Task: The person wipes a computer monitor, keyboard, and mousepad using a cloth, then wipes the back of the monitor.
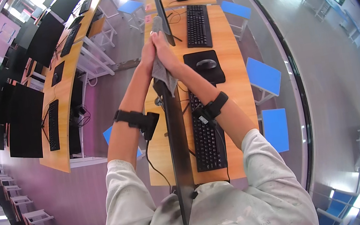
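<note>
A grey cloth (160,70) hangs folded between my two hands, at the near end of a thin black monitor seen edge-on. My left hand (148,51) presses the cloth from the left side, and my right hand (163,50) presses it from the right, with the fingertips of both close together. Below the cloth, a nearer black monitor (176,130) stands edge-on and reaches towards my chest. Both forearms wear black straps with small cabled devices. Whether a monitor edge lies inside the cloth is hidden.
Right of the monitors, a black mouse (206,64) rests on a mouse pad (218,75), between two black keyboards (209,143) on the wooden desk (236,104). Blue-topped stools (264,75) line its right side. Another desk (68,78) with monitors and keyboards stands left. Cables hang nearby.
</note>
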`<state>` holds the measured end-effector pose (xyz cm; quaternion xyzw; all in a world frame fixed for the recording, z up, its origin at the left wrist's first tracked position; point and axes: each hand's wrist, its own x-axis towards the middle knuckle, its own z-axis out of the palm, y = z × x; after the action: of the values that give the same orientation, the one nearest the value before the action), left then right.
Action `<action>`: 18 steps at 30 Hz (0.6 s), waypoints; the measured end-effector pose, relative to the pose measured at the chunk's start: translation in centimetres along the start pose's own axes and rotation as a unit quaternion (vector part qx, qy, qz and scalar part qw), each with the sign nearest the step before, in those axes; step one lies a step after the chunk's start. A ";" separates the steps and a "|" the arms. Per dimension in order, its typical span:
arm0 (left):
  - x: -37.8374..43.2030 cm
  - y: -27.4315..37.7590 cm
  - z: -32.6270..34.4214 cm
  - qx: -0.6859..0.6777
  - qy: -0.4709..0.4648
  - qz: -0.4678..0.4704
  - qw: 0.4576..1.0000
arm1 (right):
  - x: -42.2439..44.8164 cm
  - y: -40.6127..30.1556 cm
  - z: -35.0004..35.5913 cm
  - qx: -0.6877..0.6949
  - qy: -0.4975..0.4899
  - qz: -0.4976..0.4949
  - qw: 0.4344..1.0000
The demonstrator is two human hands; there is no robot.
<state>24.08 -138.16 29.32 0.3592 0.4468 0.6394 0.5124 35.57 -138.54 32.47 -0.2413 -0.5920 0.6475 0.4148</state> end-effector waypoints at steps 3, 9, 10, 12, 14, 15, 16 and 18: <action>3.1 0.3 4.2 -0.055 0.018 -0.060 0.997 | 2.3 1.0 -3.9 0.049 0.019 0.075 0.996; 4.5 3.8 1.7 0.028 0.044 0.034 0.998 | 4.0 -2.8 0.0 0.066 -0.006 0.005 0.998; 4.6 4.2 3.5 -0.015 -0.015 0.052 0.998 | 4.7 -3.6 -0.7 0.042 0.016 -0.022 0.999; 3.4 5.8 5.2 -0.087 -0.102 0.078 0.988 | 5.3 -5.3 -0.2 0.008 0.048 -0.067 0.997; 1.2 8.0 4.6 -0.116 -0.095 0.100 0.984 | 4.1 -7.4 1.5 -0.012 0.060 -0.087 0.994; 0.1 9.1 4.5 -0.125 -0.083 0.111 0.982 | 3.4 -9.0 2.0 -0.021 0.064 -0.094 0.993; -1.3 10.2 4.1 -0.129 -0.066 0.124 0.982 | 2.7 -11.6 2.7 -0.038 0.035 -0.163 0.985; -3.7 11.7 4.5 -0.147 -0.045 0.145 0.977 | 0.8 -16.3 3.2 -0.057 0.016 -0.278 0.959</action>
<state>25.08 -141.71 41.80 0.3697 0.2675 0.7487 0.4809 36.72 -140.45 48.94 -0.1008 -0.6651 0.4678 0.5733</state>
